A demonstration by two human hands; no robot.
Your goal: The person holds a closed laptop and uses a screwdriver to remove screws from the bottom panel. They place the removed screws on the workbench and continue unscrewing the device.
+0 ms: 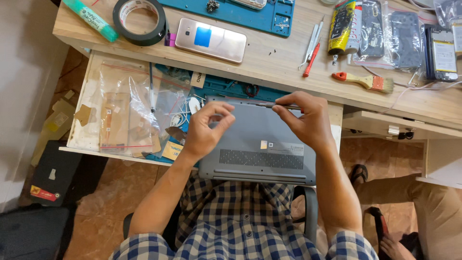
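A grey laptop (255, 144) lies upside down across my lap and the open drawer, its vent slots facing up. My right hand (308, 120) is closed on a thin screwdriver (269, 104) held level over the laptop's far edge. My left hand (207, 127) hovers above the laptop's left part, thumb and fingertips pinched together; whether a small part sits between them is too small to tell.
The open drawer (86, 120) holds clear plastic bags and a blue mat. On the wooden desk (288, 62) lie a rose-gold phone (211, 40), black tape roll (140, 20), green tube (90, 18), tweezers, red tool (311, 60), brush (364, 80), glue tube (341, 26), bagged phone parts. Another person's legs are at right.
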